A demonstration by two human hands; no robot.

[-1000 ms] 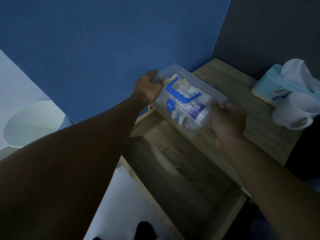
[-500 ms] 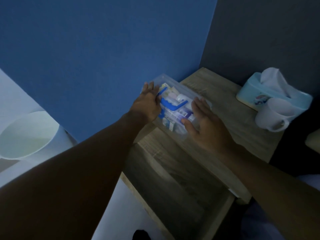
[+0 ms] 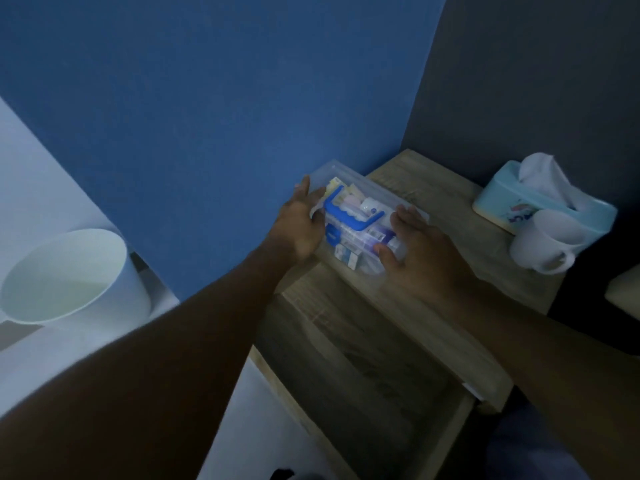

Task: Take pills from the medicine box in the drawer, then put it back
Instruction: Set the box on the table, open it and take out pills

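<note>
A clear plastic medicine box point(image 3: 356, 223) with a blue handle and several packets and bottles inside rests on the left end of the wooden nightstand top point(image 3: 446, 202), by the blue wall. My left hand point(image 3: 299, 225) presses against its left side with fingers spread. Against its right side lies my right hand point(image 3: 419, 252), fingers flat on the lid edge. Below the top, the wooden drawer point(image 3: 363, 382) stands pulled open, and its inside looks bare in the dim light.
A light-blue tissue box point(image 3: 540, 199) and a white mug point(image 3: 543, 242) stand at the right end of the nightstand. A white round bin point(image 3: 69, 275) sits on the floor at the left. The room is dim.
The box went from being held over the drawer's back to resting on the nightstand top. My fingers have loosened and flattened against its sides.
</note>
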